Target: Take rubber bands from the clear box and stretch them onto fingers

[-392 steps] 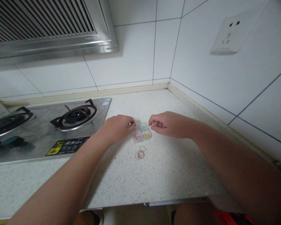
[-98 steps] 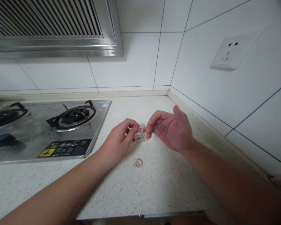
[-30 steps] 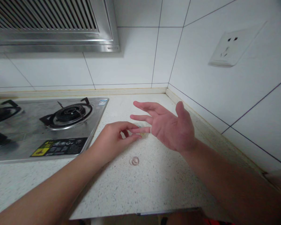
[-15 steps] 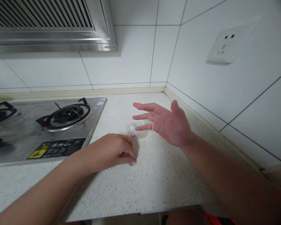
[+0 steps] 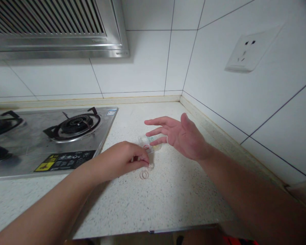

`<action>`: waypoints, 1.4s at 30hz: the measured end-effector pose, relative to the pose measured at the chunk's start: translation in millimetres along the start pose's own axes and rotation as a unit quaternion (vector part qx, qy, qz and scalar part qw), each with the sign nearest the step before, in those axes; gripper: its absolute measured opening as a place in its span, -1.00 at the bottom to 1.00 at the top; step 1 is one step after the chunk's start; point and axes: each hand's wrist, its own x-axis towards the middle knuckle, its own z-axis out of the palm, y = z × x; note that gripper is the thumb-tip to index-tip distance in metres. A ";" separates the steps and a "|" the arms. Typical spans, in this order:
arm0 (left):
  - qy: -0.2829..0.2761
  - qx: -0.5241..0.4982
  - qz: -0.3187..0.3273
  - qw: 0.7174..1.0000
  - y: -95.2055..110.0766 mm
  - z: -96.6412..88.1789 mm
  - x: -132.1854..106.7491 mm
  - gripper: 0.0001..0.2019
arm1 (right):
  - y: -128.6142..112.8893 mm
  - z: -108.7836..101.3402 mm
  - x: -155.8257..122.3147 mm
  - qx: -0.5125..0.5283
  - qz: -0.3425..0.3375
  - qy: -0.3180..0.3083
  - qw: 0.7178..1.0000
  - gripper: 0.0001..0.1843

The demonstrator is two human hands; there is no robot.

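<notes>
My left hand [image 5: 129, 157] is closed in a pinch just above the counter, and a faint, blurred bit of a small thin ring [image 5: 151, 166] shows at its fingertips. Just below the pinch, a couple of thin reddish rings [image 5: 144, 175], like small rubber bands, lie overlapping on the counter. Behind the left fingers sits a clear plastic compartment box [image 5: 142, 140] with reddish, greenish and yellowish pieces inside. My right hand [image 5: 182, 137] hovers over the right side of that box, fingers spread and palm showing, holding nothing. Its fingers hide part of the box.
A steel gas hob [image 5: 22, 149] with black burners lies to the left on the speckled white counter [image 5: 178, 200]. Above it hangs a range hood [image 5: 58, 47]. Tiled walls meet in the corner behind, and a socket [image 5: 252, 51] is on the right wall.
My left hand has moved a little away from me, off the reddish rings, which now show on the counter. My right hand has shifted slightly down and left, still spread.
</notes>
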 end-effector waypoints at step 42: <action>0.257 -0.318 -0.086 0.908 3.6 9.0 15.0 -0.72 | -8.1 18.9 -0.6 0.057 -0.058 0.033 0.996 -0.27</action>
